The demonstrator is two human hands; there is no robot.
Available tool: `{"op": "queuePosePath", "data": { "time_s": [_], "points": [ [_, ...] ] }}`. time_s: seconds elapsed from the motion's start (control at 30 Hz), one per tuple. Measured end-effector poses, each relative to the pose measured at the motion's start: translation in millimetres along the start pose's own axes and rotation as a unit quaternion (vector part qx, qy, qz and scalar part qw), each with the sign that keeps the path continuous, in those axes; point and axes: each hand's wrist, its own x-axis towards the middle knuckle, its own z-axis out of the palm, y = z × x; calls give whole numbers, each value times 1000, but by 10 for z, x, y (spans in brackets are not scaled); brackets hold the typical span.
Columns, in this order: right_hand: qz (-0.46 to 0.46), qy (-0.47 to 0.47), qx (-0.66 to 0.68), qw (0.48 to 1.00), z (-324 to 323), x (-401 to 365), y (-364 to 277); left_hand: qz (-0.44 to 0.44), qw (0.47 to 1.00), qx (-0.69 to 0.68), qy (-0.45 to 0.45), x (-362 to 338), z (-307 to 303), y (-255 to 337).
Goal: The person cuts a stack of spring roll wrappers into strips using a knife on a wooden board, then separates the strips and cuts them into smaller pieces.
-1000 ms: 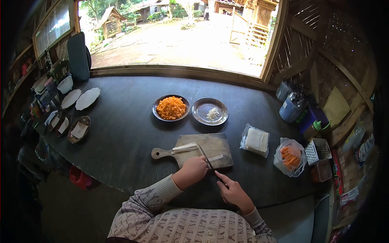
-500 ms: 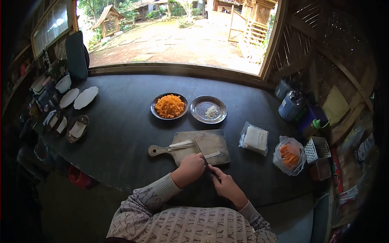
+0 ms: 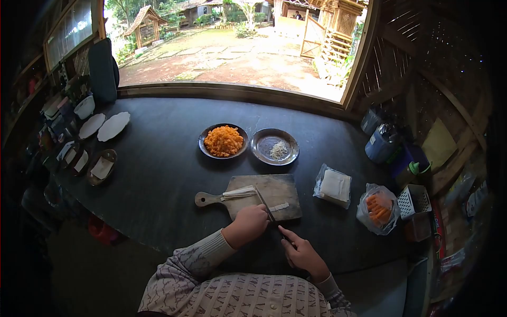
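Right hand (image 3: pixel 306 255) grips the knife (image 3: pixel 275 224); left hand (image 3: pixel 250 224) is curled beside the blade (image 3: pixel 262 197), its hold unclear. Pale strips (image 3: pixel 238 193) lie on the board (image 3: pixel 280 184) just beyond the left hand. Sound practice: fingertips tucked clear, board steady.

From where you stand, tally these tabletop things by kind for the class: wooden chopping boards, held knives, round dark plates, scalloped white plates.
Wooden boards: 1
Held knives: 1
Round dark plates: 2
White plates: 2
Total: 6

Orange pieces (image 3: pixel 224 141) on a dark plate (image 3: pixel 209 152) — white square sheets (image 3: pixel 335 185) — black tabletop (image 3: pixel 158 174), grey-patterned sleeves (image 3: pixel 198 256).
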Motion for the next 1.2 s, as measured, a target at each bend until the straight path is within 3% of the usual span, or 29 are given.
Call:
{"op": "queuePosePath", "data": {
  "time_s": [0.1,0.27,0.37,0.43,0.77,0.9,1.1,1.2],
  "points": [
    [14,-10,2,1000,-1,69,6,4,1000,-4,-6,-11,-62,8],
    [-55,51,-116,990,113,321,67,0,1000,-15,-9,-12,-44,-15],
    [-1,18,-46,999,60,293,-26,2,1000,-20,19,-12,15,-52],
    [0,14,-38,999,55,247,-50,1,1000,-6,-16,-1,-14,-35],
    [7,0,2,1000,28,35,-33,4,1000,-18,-10,-13,-13,-40],
    [12,2,-5,1000,5,48,9,5,1000,-19,-2,-5,-7,-36],
    [-62,59,-131,988,116,251,-39,1,1000,-14,-23,-26,-74,-12],
    [5,24,-77,997,86,292,-116,5,1000,-22,-16,-14,-64,-43]
  ]
}}
